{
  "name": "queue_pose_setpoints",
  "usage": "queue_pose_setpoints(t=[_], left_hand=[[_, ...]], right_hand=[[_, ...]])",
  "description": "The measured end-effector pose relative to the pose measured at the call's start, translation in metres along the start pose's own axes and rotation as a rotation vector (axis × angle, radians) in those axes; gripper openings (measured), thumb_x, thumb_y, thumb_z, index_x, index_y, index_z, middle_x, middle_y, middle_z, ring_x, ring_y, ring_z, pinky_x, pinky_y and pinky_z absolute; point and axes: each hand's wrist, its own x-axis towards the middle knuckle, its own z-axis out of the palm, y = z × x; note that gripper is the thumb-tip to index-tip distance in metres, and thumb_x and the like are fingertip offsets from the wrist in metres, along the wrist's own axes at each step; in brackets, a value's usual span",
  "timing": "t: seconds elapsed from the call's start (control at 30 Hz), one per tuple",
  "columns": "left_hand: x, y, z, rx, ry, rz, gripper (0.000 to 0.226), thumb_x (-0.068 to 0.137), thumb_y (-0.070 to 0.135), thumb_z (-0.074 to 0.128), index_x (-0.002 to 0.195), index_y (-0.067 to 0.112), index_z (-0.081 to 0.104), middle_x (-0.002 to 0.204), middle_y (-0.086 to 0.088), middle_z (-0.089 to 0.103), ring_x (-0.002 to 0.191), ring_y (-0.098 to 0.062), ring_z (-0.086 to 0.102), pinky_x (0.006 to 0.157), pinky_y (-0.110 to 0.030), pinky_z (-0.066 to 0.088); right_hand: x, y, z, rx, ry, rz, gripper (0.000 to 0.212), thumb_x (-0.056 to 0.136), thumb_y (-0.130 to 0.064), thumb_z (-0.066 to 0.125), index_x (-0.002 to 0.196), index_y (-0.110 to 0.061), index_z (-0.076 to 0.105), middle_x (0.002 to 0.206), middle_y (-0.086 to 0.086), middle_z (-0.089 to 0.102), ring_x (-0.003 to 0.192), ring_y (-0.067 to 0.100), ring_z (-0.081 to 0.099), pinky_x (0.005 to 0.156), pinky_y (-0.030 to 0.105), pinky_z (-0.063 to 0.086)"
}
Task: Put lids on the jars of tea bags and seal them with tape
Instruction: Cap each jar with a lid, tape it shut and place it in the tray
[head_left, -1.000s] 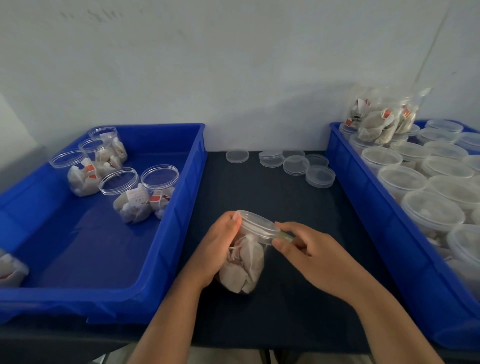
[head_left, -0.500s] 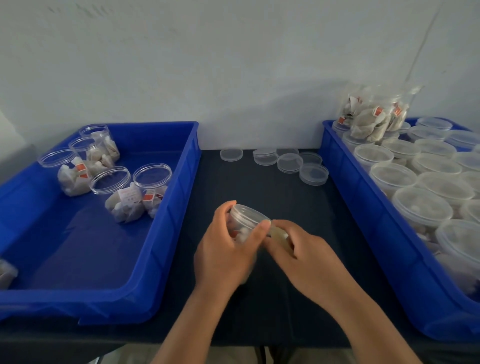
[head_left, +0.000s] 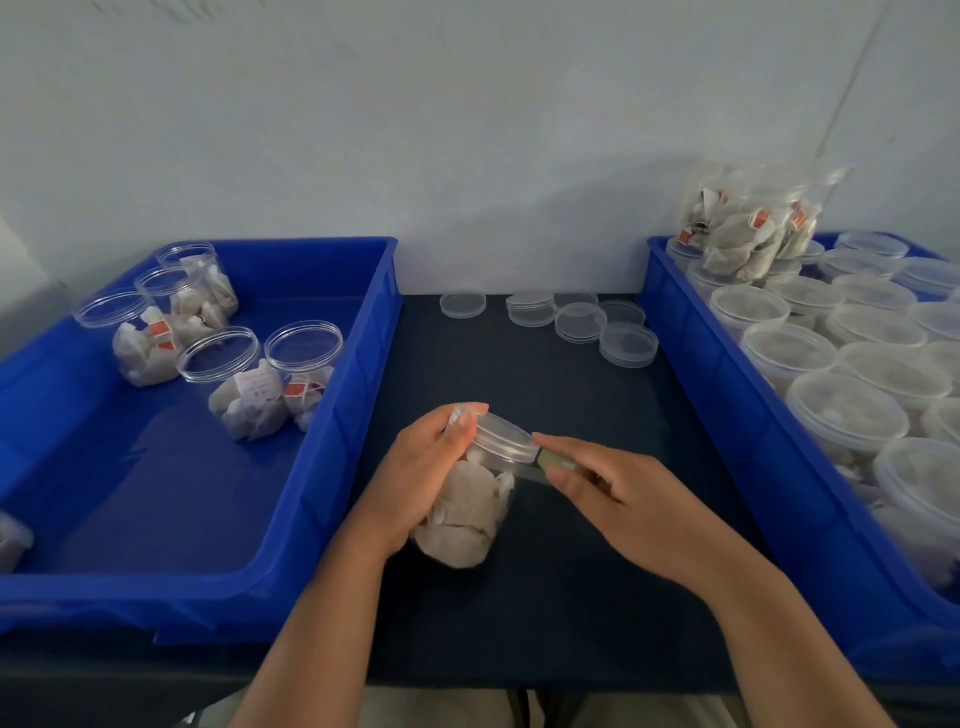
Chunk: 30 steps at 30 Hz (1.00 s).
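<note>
Left hand (head_left: 421, 478) wraps the tilted clear round plastic jar (head_left: 470, 514); right hand (head_left: 623, 499) pinches thin tape (head_left: 551, 460) at its lid (head_left: 506, 440)

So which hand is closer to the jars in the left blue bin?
Left. The left hand grips a jar just right of that bin; the right hand, pinching tape, is farther right, past that jar.

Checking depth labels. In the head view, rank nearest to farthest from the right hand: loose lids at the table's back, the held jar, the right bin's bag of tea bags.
From the right hand, pinching tape:
1. jar, just left, in the left hand.
2. loose lids, table's back.
3. bag of tea bags, far right.
</note>
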Motion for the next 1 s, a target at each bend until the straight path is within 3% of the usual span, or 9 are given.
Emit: queue_pose_setpoints(t=[0.17, 0.23, 0.3, 0.43, 0.5, 0.6, 0.7, 0.87, 1.0], left_hand=[[0.0, -0.007, 0.0, -0.143, -0.12, -0.084, 0.064, 0.09, 0.076, 0.046, 0.132, 0.033, 0.069, 0.124, -0.001, 0.075, 0.116, -0.018, 0.071, 0.099, -0.036, 0.052], [0.0, -0.008, 0.003, -0.121, -0.102, -0.064, 0.063, 0.092, 0.077, 0.044, 0.133, 0.036, 0.069, 0.124, 0.004, 0.075, 0.117, -0.013, 0.071, 0.102, -0.037, 0.051], [-0.003, -0.005, 0.007, -0.027, 0.035, 0.032, 0.052, 0.094, 0.074, 0.044, 0.129, 0.044, 0.067, 0.119, 0.022, 0.073, 0.112, 0.0, 0.069, 0.097, -0.022, 0.052], [-0.018, 0.002, 0.018, 0.167, 0.322, 0.14, 0.049, 0.092, 0.077, 0.045, 0.131, 0.05, 0.06, 0.11, 0.041, 0.065, 0.103, 0.016, 0.064, 0.078, -0.004, 0.049], [-0.024, 0.005, 0.028, 0.286, 0.267, 0.077, 0.075, 0.083, 0.094, 0.035, 0.145, 0.053, 0.042, 0.111, 0.038, 0.064, 0.102, 0.015, 0.063, 0.073, -0.009, 0.049], [-0.026, 0.006, 0.042, 0.336, 0.303, 0.038, 0.101, 0.064, 0.104, 0.048, 0.149, 0.054, 0.027, 0.126, 0.03, 0.057, 0.11, 0.008, 0.059, 0.086, -0.023, 0.051], [-0.022, 0.003, 0.039, 0.276, 0.325, 0.018, 0.088, 0.068, 0.093, 0.057, 0.145, 0.056, 0.035, 0.12, 0.026, 0.065, 0.107, 0.006, 0.064, 0.092, -0.031, 0.057], [-0.014, 0.002, 0.02, 0.154, 0.224, 0.044, 0.078, 0.078, 0.081, 0.056, 0.147, 0.044, 0.048, 0.117, 0.044, 0.061, 0.108, 0.02, 0.06, 0.084, -0.015, 0.049], [-0.011, -0.001, 0.009, -0.073, 0.035, -0.005, 0.066, 0.084, 0.078, 0.058, 0.137, 0.04, 0.059, 0.12, 0.023, 0.072, 0.113, 0.001, 0.069, 0.089, -0.023, 0.056]], right_hand=[[0.001, -0.009, 0.007, 0.021, 0.067, -0.016, 0.05, 0.103, -0.062, 0.041, 0.151, -0.05, 0.047, 0.095, -0.051, 0.056, 0.091, -0.017, 0.059, 0.074, 0.0, 0.041], [-0.001, -0.014, 0.011, 0.023, 0.109, -0.015, 0.049, 0.104, -0.059, 0.043, 0.151, -0.047, 0.049, 0.093, -0.055, 0.052, 0.09, -0.021, 0.057, 0.075, -0.001, 0.04], [-0.003, -0.017, 0.015, 0.016, 0.157, -0.002, 0.051, 0.103, -0.06, 0.042, 0.151, -0.045, 0.05, 0.091, -0.057, 0.05, 0.088, -0.023, 0.055, 0.073, -0.001, 0.04], [-0.007, -0.024, 0.02, -0.039, 0.23, 0.007, 0.065, 0.094, -0.069, 0.032, 0.15, -0.043, 0.051, 0.08, -0.035, 0.057, 0.089, -0.025, 0.053, 0.074, 0.0, 0.04], [-0.007, -0.028, 0.022, -0.095, 0.235, -0.008, 0.067, 0.094, -0.071, 0.026, 0.15, -0.043, 0.05, 0.095, -0.031, 0.061, 0.09, -0.021, 0.054, 0.073, 0.004, 0.043], [-0.007, -0.028, 0.025, -0.108, 0.238, -0.006, 0.06, 0.098, -0.069, 0.03, 0.151, -0.045, 0.048, 0.117, -0.026, 0.066, 0.095, -0.016, 0.056, 0.073, 0.005, 0.043], [-0.008, -0.022, 0.022, -0.017, 0.168, -0.003, 0.057, 0.096, -0.074, 0.034, 0.149, -0.054, 0.041, 0.096, -0.031, 0.064, 0.097, -0.014, 0.06, 0.07, 0.007, 0.047], [-0.005, -0.013, 0.012, 0.038, 0.003, 0.0, 0.059, 0.089, -0.08, 0.031, 0.147, -0.069, 0.026, 0.088, -0.014, 0.069, 0.074, 0.007, 0.068, 0.066, 0.028, 0.058], [0.001, -0.008, 0.005, 0.024, -0.022, 0.023, 0.067, 0.088, -0.081, 0.034, 0.152, -0.064, 0.025, 0.094, -0.019, 0.07, 0.079, 0.003, 0.069, 0.068, 0.023, 0.057]])
